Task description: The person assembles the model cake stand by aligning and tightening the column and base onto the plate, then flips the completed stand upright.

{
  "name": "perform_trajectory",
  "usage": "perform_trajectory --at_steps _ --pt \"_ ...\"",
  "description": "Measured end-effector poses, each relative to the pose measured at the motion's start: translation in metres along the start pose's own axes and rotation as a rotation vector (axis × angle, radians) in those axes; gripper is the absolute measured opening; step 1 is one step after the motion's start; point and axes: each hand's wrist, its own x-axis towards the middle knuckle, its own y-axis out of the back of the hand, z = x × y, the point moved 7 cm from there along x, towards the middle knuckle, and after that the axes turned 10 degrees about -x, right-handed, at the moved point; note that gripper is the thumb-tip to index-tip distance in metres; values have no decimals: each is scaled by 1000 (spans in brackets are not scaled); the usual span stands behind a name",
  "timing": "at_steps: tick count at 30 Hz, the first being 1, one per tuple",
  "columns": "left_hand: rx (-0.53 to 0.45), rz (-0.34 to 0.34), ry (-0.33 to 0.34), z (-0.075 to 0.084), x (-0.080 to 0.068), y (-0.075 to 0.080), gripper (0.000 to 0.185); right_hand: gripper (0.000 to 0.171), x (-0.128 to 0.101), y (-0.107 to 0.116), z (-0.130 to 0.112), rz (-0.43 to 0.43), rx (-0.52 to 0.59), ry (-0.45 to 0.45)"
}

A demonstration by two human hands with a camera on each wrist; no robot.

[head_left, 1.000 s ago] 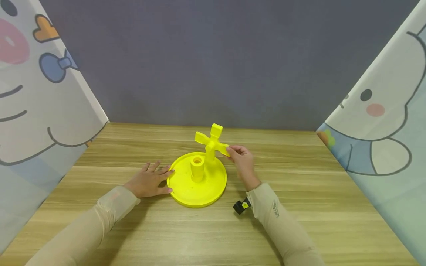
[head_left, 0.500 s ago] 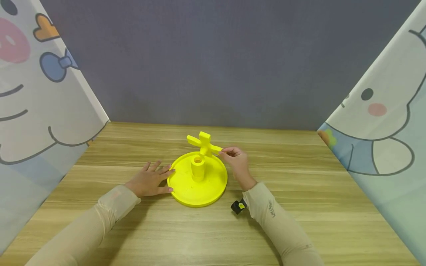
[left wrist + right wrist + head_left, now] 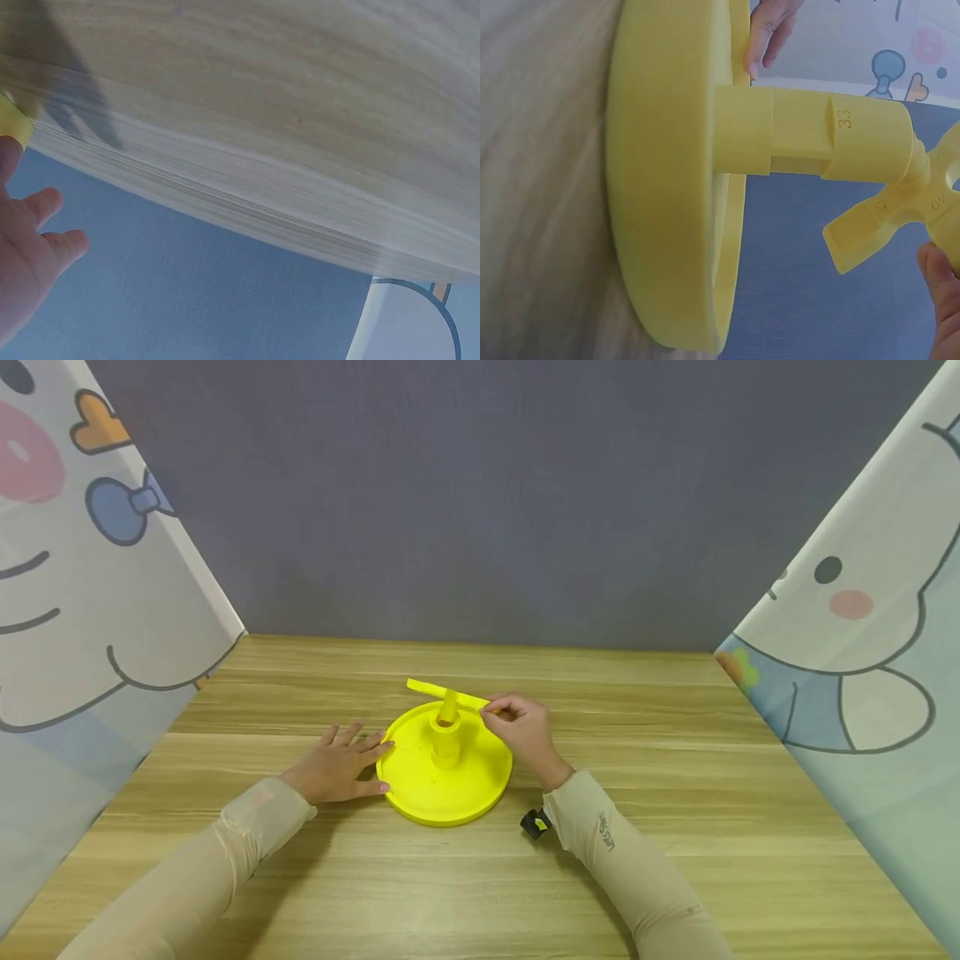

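Note:
A yellow round base [image 3: 420, 793] lies on the wooden table [image 3: 675, 793], with a short hollow post [image 3: 446, 745] at its middle. A yellow cross-shaped piece [image 3: 442, 692] stands with its stem in the top of the post, its arms level. My right hand [image 3: 501, 708] pinches one arm of the cross at its right end. My left hand [image 3: 352, 758] lies flat on the table, its fingers touching the base's left rim. The right wrist view shows the base [image 3: 675, 180], the post [image 3: 817, 135], the cross [image 3: 889, 217] and one of my right fingertips [image 3: 941, 277]. The left wrist view shows my left hand [image 3: 22, 255] by the yellow rim [image 3: 13, 124].
Cartoon-printed cloth screens [image 3: 90, 593] stand at the left and right [image 3: 862, 635] of the table, and a grey wall [image 3: 480, 502] closes the back. A small black device [image 3: 535, 823] sits at my right wrist.
My right hand has moved left and down with the cross piece, turning it from tilted to level; its stem now sits in the post. The left hand has not moved.

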Motion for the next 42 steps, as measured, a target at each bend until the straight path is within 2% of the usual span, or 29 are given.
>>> perform_trajectory --at_steps 3,9,13,25,31,36,39,42 --pt "-6 0 -1 0 0 0 70 8 -1 -1 -7 -10 -57 108" --pt "0 4 -4 -1 0 -1 69 13 -4 -1 -21 2 -245 359" --pt "-3 8 -7 -1 0 0 70 17 -6 -4 -27 -6 -285 501" --pt "14 15 -7 -4 0 -3 69 17 -15 -9 -34 -54 -330 633" --pt "10 13 -5 -3 1 -2 69 19 -19 -12 -30 -82 -326 596" --pt "11 10 -3 -2 1 -1 69 25 -18 -12 -28 -107 -358 526" --pt "9 7 -2 -2 0 0 69 38 -15 -12 -25 -152 -364 376" --pt "11 5 -2 -2 0 0 69 52 -12 -13 -15 -208 -302 113"
